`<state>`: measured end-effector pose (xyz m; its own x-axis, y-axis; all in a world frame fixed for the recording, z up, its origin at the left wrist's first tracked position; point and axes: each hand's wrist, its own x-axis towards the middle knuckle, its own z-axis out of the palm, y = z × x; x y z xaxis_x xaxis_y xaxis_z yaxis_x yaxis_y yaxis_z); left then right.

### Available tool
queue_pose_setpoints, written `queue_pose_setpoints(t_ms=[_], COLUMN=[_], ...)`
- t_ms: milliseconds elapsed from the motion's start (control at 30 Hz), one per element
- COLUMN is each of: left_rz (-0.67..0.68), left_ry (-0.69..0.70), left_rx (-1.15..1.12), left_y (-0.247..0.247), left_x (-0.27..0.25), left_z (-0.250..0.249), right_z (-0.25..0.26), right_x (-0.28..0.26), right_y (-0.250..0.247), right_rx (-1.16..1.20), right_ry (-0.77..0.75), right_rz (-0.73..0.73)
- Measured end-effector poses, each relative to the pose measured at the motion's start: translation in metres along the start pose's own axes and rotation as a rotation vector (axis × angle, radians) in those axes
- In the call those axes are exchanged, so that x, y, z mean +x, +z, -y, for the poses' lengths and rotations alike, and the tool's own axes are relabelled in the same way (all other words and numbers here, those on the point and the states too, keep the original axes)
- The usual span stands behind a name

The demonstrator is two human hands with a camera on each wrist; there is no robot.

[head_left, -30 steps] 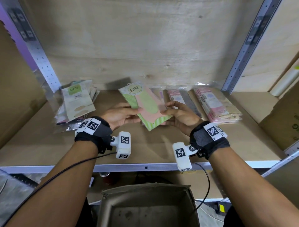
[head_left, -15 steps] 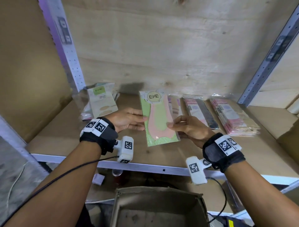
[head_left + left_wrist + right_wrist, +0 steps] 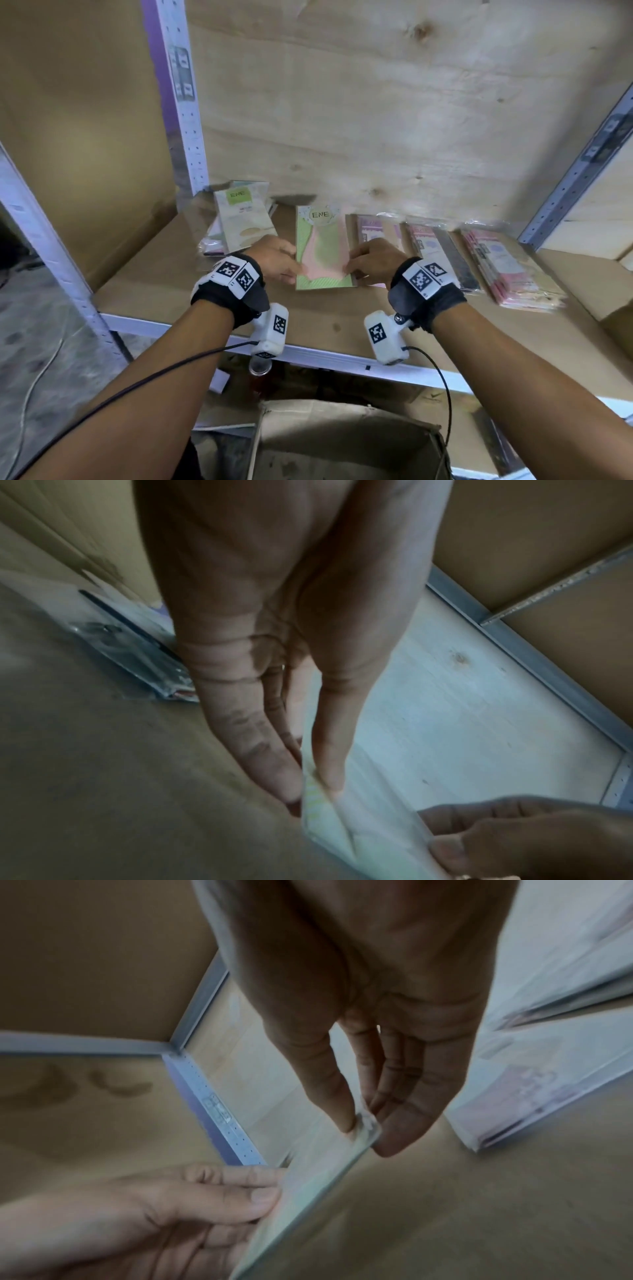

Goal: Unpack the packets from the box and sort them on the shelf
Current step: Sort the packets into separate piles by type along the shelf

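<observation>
A green and pink packet (image 3: 322, 250) marked ENE lies lengthwise on the wooden shelf (image 3: 164, 294), between two other stacks. My left hand (image 3: 277, 258) pinches its left edge (image 3: 315, 791) between thumb and fingers. My right hand (image 3: 371, 262) pinches its right edge (image 3: 366, 1123) the same way. The open cardboard box (image 3: 346, 442) stands below the shelf, in front of me; what I see of its inside holds no packets.
A stack of pale ENE packets (image 3: 245, 219) lies at the shelf's back left. Pink packets (image 3: 375, 229), pink-and-black packets (image 3: 442, 253) and a thicker pink stack (image 3: 507, 270) lie in a row to the right. Metal uprights (image 3: 178, 102) frame the bay.
Both hands have turned the green packet from a slant to straight and carried it further back onto the shelf, beside the pink stack. The camera has moved closer and to the right.
</observation>
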<state>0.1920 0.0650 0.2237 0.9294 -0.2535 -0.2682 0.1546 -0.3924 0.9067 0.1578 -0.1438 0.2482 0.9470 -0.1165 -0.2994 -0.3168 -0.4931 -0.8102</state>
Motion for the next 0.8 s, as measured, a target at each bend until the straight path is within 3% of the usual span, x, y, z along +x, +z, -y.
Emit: queue_pose_setpoints(t_ms=[100,233,400,567,800], left_rz=[-0.042,-0.072,-0.061,0.032,-0.054], left_ry=[-0.014,-0.04,-0.109,-0.139,-0.055], left_rx=[0.164,0.164,0.217,0.214,0.261], left_y=[0.0,-0.003,-0.004,0.001,0.009], left_x=[-0.001,-0.003,-0.003,0.001,0.025], left_z=[0.002,0.002,0.0,-0.002,0.0], right_z=[0.006,0.009,0.005,0.002,0.002], right_x=[-0.001,-0.002,-0.002,0.005,0.02], right_y=[0.009,0.02,0.025,0.03,0.026], right_rx=[-0.086,-0.158,-0.187,-0.113,-0.15], right_ry=[0.038,0.096,0.117,0.126,0.057], right_rz=[-0.003,0.017,0.026,0.044,0.012])
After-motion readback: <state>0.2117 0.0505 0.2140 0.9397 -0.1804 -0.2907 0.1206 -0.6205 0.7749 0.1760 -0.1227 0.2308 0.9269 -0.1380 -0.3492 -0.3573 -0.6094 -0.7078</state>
